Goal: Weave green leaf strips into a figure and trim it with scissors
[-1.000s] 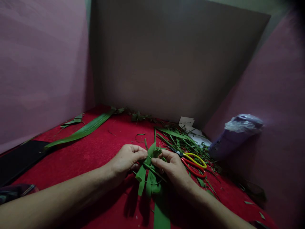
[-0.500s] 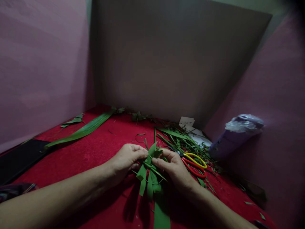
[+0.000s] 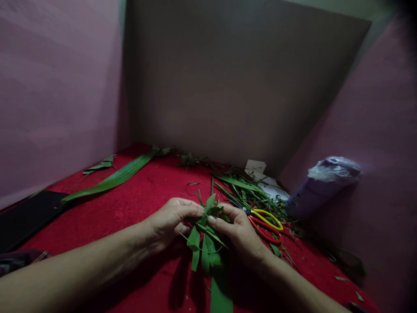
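Between my two hands is a bundle of folded green leaf strips (image 3: 206,243), its several ends hanging down over the red cloth. My left hand (image 3: 174,221) pinches the bundle's left side near the top, thumb and forefinger together. From the right, my right hand (image 3: 236,226) grips it with thumb and bent fingers; part of the leaf is hidden behind them. Directly below, a wide green leaf (image 3: 221,284) lies on the cloth and runs off the bottom edge. Close beside my right hand rest scissors (image 3: 265,219) with one yellow and one red handle loop.
Cut leaf scraps (image 3: 257,191) are heaped at the back right, by white papers (image 3: 272,189). A purple container wrapped in clear plastic (image 3: 319,187) leans at the right wall. On the left lie a long leaf (image 3: 114,178) and a flat black object (image 3: 31,219). Red cloth (image 3: 130,208) covers the surface.
Both hands stay in nearly the same place on the leaf bundle. The fingers of my left hand have shifted slightly, and the hanging strips have moved a little.
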Motion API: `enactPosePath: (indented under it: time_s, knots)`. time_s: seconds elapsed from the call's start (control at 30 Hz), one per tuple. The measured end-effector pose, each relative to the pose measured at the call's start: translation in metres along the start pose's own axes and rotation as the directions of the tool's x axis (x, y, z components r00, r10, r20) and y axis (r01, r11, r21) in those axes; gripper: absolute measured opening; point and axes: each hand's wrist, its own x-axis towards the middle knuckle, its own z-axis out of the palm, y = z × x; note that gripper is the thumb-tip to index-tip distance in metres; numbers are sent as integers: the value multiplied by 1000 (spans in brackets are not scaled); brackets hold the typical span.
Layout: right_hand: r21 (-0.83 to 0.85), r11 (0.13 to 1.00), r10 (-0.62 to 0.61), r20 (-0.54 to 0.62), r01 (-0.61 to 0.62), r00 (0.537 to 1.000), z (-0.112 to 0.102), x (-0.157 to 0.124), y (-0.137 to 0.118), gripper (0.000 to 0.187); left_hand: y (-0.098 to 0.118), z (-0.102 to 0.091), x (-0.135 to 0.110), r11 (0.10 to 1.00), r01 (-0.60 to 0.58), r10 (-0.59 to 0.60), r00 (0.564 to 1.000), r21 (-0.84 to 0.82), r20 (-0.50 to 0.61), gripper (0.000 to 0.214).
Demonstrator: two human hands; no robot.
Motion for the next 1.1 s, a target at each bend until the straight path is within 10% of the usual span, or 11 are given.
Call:
enactPosePath:
  time_s: [0.73, 1.1]
  knots:
    - [102, 995, -3, -55, 9, 998, 3, 2, 2, 29, -4, 1, 1, 989, -55, 67, 994, 134, -91, 13]
    - [-238, 971, -52, -108, 25, 993, -1, 5, 1, 38, 5, -3, 4, 984, -135, 155, 969, 112, -193, 14]
